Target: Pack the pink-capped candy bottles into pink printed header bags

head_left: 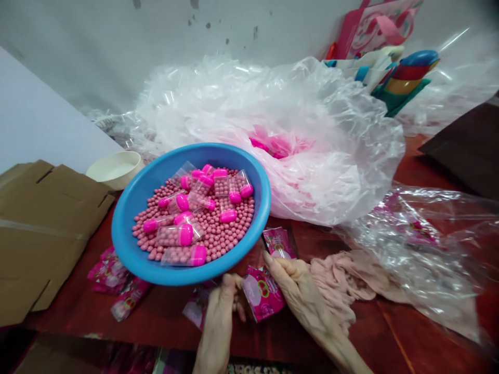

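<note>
A pink printed sachet [263, 294] is between my two hands, just below the blue basin. The fingers of my right hand [293, 283] are closed on its upper right edge. My left hand [223, 311] is at the sachet's left side with its fingers curled; whether it grips anything is hidden. Behind my right hand, another pink sachet [279, 242] lies by the basin's rim. The blue basin [191, 279] holds pink beads [222, 244] and several clear tubes with bright pink caps [186, 235]. One more sachet [195, 310] shows partly behind my left hand.
Pink sachets [111, 270] lie left of the basin, beside flattened cardboard [50, 228]. A white bowl [116, 169] stands behind them. A large clear plastic bag [331, 156] fills the back. To the right are a pinkish cloth [339, 280], crumpled plastic [421, 270] and a dark box [468, 148].
</note>
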Motion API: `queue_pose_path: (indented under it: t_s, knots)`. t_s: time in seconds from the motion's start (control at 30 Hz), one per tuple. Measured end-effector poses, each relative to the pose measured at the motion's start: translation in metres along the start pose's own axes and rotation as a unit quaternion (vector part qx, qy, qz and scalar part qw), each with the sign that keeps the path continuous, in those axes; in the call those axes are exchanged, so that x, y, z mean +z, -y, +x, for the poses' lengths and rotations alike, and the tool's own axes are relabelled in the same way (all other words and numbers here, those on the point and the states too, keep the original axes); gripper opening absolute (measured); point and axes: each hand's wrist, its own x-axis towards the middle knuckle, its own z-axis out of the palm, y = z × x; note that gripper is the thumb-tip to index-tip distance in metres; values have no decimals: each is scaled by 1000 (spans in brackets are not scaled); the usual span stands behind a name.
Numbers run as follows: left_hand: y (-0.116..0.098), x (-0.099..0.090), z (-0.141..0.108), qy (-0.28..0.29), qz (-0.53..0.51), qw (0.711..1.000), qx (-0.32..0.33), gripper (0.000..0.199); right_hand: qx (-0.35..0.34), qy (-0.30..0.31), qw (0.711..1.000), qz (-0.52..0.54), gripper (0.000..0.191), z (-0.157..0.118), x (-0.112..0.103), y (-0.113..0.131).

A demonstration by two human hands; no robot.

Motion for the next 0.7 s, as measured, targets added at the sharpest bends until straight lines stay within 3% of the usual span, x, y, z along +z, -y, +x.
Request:
queue_pose_path:
  t_s: [0.17,0.3,0.43,0.57,0.7]
  knots:
    - [13,20,0,-71,-7,997,12,43,-97,6,990,-104,24,-27,18,-6]
    - [19,29,-14,-106,-26,994,6,47,-154,26,976,-155,23,-32,27,-8]
    - [11,18,-22,-98,27,995,18,44,-118,17,975,-187,46,-11,15,-1]
    - [-3,-3,-14,-71,92,991,72,35,-60,68,979,-185,45,0,3,8]
    - [-1,-14,-9,-12,70,997,33,40,-73,126,966,-215,45,0,4,13]
